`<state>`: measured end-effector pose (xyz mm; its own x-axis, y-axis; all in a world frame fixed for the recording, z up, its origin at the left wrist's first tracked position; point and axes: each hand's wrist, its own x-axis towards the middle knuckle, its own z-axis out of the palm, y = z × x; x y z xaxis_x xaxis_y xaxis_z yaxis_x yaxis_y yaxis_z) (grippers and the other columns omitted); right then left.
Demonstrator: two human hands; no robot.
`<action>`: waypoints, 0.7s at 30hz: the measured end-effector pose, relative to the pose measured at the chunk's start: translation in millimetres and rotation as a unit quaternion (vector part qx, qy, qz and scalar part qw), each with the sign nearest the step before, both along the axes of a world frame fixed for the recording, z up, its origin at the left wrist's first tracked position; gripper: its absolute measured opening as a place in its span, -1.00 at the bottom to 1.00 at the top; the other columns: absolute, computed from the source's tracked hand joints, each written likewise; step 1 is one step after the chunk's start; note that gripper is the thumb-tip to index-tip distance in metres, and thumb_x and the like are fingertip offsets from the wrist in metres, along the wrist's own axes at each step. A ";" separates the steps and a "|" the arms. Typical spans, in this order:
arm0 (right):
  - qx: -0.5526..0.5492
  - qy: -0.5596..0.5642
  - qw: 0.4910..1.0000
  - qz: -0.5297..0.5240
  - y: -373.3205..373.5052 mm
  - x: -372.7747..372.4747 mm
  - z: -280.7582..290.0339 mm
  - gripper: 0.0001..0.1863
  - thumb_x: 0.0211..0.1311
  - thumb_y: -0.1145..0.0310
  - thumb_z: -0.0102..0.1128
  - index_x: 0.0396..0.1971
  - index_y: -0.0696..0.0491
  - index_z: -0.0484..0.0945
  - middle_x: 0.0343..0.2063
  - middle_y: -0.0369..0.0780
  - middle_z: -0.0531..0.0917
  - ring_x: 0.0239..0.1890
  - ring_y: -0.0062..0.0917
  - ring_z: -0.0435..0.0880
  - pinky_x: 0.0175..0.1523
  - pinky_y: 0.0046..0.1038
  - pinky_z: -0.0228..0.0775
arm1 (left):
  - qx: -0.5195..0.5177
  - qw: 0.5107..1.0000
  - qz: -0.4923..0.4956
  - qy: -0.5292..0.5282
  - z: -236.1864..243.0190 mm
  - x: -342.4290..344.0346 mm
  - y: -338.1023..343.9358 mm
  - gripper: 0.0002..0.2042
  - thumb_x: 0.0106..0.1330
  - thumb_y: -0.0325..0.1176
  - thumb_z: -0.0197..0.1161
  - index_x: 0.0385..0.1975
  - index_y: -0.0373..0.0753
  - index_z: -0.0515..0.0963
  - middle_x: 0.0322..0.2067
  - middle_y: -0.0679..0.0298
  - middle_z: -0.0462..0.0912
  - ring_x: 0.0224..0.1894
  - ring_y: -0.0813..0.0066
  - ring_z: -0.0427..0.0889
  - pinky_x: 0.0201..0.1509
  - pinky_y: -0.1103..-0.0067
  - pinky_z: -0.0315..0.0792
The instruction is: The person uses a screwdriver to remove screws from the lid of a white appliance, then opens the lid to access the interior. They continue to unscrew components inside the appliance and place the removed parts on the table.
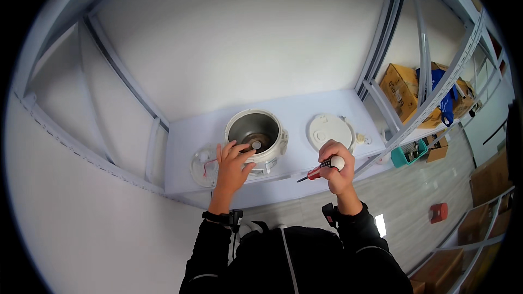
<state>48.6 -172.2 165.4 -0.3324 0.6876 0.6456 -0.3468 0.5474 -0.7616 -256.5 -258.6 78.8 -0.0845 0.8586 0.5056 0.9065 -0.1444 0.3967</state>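
Observation:
A white rice cooker body (pixel 279 147) stands on the table with its grey inside showing and a small round metal piece (pixel 256 145) at the bottom. At its near left rim is my left hand (pixel 233 163), fingers spread; whether they touch the rim I cannot tell. My right hand (pixel 339 173) is closed round a screwdriver (pixel 314 174) with a red, black and white handle, its tip toward the left. Just beyond that hand lies a round white lid (pixel 328 129). Left of the cooker, a round white cover (pixel 200 169) with a red wire is partly behind my left hand.
The white table (pixel 188 125) sits inside a metal frame (pixel 125 84) against a wall. Small parts (pixel 362 139) lie by the lid. To the right are cardboard boxes (pixel 399 88), a blue bag (pixel 445 103), a teal bin (pixel 402 158) and a red container (pixel 438 213) on the floor.

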 end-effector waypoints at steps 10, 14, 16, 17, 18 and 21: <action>-0.052 0.024 0.996 -0.072 4.4 5.7 -13.5 -0.75 -0.10 0.54 0.14 -0.31 0.13 0.51 -0.37 -0.18 0.60 -0.32 -0.52 0.51 -0.18 -0.48 0.35 | 0.027 0.999 0.017 0.011 8.4 35.2 29.0 -0.47 0.15 -0.28 0.51 0.19 -0.16 0.65 0.15 0.23 0.67 0.33 0.09 0.51 0.63 0.02 0.07; -0.054 0.031 0.994 -0.091 2.7 9.2 -15.5 -0.80 0.01 0.58 0.18 -0.29 0.15 0.53 -0.34 -0.21 0.64 -0.33 -0.56 0.53 -0.19 -0.49 0.38 | 0.006 0.995 0.087 0.054 2.8 68.7 53.8 -0.39 0.11 -0.13 0.57 0.21 -0.13 0.64 0.13 0.19 0.68 0.25 0.14 0.58 0.56 0.09 0.17; -0.057 0.019 0.994 -0.093 2.6 14.7 -16.5 -0.80 0.03 0.59 0.18 -0.28 0.15 0.54 -0.34 -0.22 0.65 -0.33 -0.57 0.55 -0.18 -0.49 0.40 | -0.030 0.988 0.134 0.077 0.1 76.2 63.3 -0.41 0.08 -0.08 0.59 0.14 -0.13 0.66 0.06 0.19 0.72 0.19 0.17 0.62 0.48 0.13 0.20; -0.060 0.013 0.994 -0.090 2.7 17.7 -16.5 -0.80 0.03 0.60 0.18 -0.28 0.15 0.54 -0.34 -0.22 0.65 -0.33 -0.57 0.55 -0.18 -0.49 0.40 | -0.047 0.983 0.156 0.088 -1.1 79.2 67.5 -0.41 0.06 -0.05 0.60 0.11 -0.13 0.67 0.02 0.19 0.74 0.16 0.19 0.64 0.45 0.15 0.21; -0.063 0.007 0.994 -0.087 2.8 20.5 -16.5 -0.80 0.03 0.61 0.18 -0.28 0.15 0.54 -0.34 -0.23 0.65 -0.33 -0.58 0.56 -0.18 -0.50 0.41 | -0.066 0.981 0.160 0.087 -2.8 80.3 71.0 -0.43 0.05 -0.04 0.60 0.06 -0.14 0.68 -0.05 0.20 0.76 0.11 0.20 0.65 0.40 0.18 0.22; -0.074 -0.006 0.993 -0.090 2.0 29.1 -18.8 -0.81 0.05 0.62 0.18 -0.28 0.15 0.55 -0.34 -0.23 0.65 -0.34 -0.59 0.57 -0.19 -0.51 0.42 | -0.097 0.978 0.162 0.087 -7.6 77.8 77.1 -0.50 0.01 -0.02 0.61 -0.09 -0.15 0.70 -0.22 0.24 0.79 -0.03 0.23 0.69 0.29 0.25 0.23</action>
<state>77.7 -170.2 146.6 -0.2020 0.8241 0.5292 -0.2441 0.4810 -0.8421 -178.6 -181.5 71.2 -0.2945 0.8822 0.3673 0.9488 0.2239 0.2230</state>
